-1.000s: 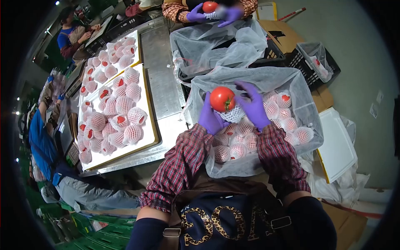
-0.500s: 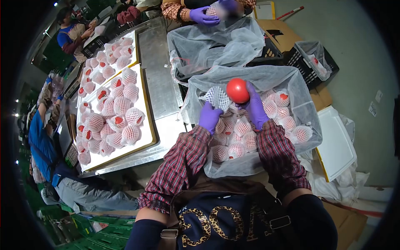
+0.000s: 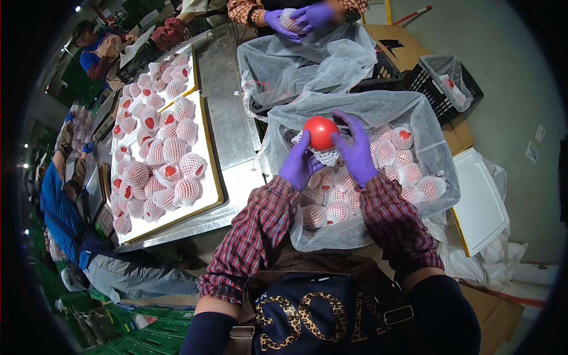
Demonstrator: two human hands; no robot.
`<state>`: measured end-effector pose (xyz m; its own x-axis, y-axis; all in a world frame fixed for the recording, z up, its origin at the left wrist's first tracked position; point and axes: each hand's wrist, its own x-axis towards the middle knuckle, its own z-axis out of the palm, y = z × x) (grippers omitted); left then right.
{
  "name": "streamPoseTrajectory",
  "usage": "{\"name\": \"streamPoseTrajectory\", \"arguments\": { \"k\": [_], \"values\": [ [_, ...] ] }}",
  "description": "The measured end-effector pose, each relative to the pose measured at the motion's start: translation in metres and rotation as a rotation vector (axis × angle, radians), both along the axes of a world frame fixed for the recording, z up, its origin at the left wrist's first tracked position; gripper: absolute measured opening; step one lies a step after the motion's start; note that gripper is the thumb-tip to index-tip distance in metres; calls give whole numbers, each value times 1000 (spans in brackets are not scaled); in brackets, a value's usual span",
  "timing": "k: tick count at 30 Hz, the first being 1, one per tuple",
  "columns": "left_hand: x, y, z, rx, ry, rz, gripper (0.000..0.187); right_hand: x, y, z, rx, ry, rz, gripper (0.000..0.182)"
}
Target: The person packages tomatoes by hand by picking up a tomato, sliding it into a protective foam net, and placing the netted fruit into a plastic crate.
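Note:
A bare, shiny red round fruit [image 3: 321,133] is between my two purple-gloved hands, above the lined crate. My left hand [image 3: 297,165] is closed at the fruit's lower left, with a white foam net [image 3: 326,157] bunched in it beneath the fruit. My right hand [image 3: 357,154] grips the fruit from the right, its thumb on the lower side and its fingers raised behind. Below them, several net-wrapped fruits [image 3: 335,214] lie in a crate lined with a translucent sheet [image 3: 435,136].
To the left, white trays [image 3: 210,160] with net-wrapped fruits rest on a metal table [image 3: 228,100]. Another lined crate [image 3: 307,59] stands ahead, where a co-worker's gloved hands [image 3: 299,22] hold a wrapped fruit. A white lid [image 3: 482,201] and black basket [image 3: 452,89] are at right.
The red fruit has moved left and down in my right hand, over the foam net. My left hand has come up against the fruit with the net now beneath it.

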<state>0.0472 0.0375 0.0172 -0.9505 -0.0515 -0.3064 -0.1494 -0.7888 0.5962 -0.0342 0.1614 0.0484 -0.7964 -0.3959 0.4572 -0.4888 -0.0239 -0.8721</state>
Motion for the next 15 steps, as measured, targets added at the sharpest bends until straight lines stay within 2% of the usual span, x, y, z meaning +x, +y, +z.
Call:
{"name": "streamPoseTrajectory", "arguments": {
  "k": [2,4,9,11,15],
  "values": [
    [1,0,0,-113,-50,15,53,9,-5,6,16,9,22,43],
    [2,3,1,-95,-41,6,52,12,-7,3,54,-61,38,53],
    [1,7,6,-119,-63,-38,51,2,-1,-4,-62,-241,86,29],
    [2,5,9,-135,-89,-59,47,-6,0,-12,-106,-312,95,28],
    [0,5,3,-100,-99,-47,55,-16,5,-17,-101,-363,115,31]
  ]
}}
